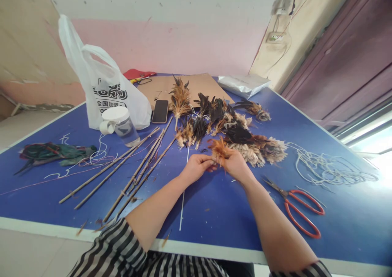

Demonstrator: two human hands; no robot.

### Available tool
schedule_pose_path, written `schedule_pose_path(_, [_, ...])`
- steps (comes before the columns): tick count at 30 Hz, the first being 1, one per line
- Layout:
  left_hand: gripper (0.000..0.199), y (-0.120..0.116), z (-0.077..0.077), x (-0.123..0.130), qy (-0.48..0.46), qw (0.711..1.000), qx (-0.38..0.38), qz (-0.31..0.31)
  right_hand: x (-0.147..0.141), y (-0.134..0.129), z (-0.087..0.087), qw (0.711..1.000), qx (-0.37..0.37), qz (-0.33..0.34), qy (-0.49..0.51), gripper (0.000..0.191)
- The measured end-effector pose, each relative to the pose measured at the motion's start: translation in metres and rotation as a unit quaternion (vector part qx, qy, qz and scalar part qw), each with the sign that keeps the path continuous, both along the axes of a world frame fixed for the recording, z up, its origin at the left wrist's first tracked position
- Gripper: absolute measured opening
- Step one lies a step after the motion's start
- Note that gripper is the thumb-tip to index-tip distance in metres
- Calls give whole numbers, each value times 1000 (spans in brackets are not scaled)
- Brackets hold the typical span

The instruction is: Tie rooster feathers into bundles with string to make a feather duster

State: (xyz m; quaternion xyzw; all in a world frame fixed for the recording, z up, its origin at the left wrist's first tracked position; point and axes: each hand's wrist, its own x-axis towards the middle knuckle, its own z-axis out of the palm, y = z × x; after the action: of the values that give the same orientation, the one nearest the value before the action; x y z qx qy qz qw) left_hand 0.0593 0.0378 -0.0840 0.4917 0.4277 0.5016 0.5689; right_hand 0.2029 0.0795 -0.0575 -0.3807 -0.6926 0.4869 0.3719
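My right hand [236,166] is closed around a small bunch of orange-brown feathers [219,147], tufts sticking out above the fingers. At the bunch's lower end, the fingers of my left hand [198,166] are pinched together, meeting the right hand's fingertips. Exactly what lies between the left fingertips is mostly hidden. Just beyond both hands, black feather bunches [200,130] and a pile of pale and brown feathers [252,150] lie on the blue table [211,220]. Red-handled scissors [289,195] rest, blades parted, to the right of my right forearm.
Several thin sticks [134,179] lie left of my hands. A lidded cup [124,126], white plastic bag [107,85] and phone [160,111] stand or lie behind them. Loose white string [324,166] spreads at right. Farther back are a feather duster [180,99], cardboard [208,85] and silver pouch [243,85].
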Motion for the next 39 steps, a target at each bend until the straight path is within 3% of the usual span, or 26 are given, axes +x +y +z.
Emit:
schedule_pose_path(4, [18,-1,1,0,49,998,35,11,-1,-1,-2,1000,-4,-1,22,41])
schedule_pose_path(10, [19,-2,1,-1,165,978,125,30,-1,-3,-3,998,46,-29,-32,28])
schedule_pose_path(17, [18,0,-1,-4,182,977,108,19,-3,-7,0,994,62,-34,-81,21])
schedule_pose_path(20, [15,2,-2,-5,126,990,58,15,-5,-8,2,994,78,-39,-73,23])
schedule_pose_path(23, [14,5,0,-6,0,999,-38,34,-5,-8,4,995,66,-44,-60,39])
schedule_pose_path(25, [14,7,1,-8,-96,989,-103,54,-3,-9,4,989,84,-72,-99,50])
schedule_pose_path(28, [14,8,4,-12,-201,965,-157,58,-3,-11,3,958,178,-118,-191,59])
schedule_pose_path(33, [14,4,3,-10,-243,952,-186,18,-8,-16,2,905,300,-119,-277,58])
schedule_pose_path(39, [15,1,1,-5,-238,951,-199,-9,-9,-17,2,879,334,-146,-307,54])
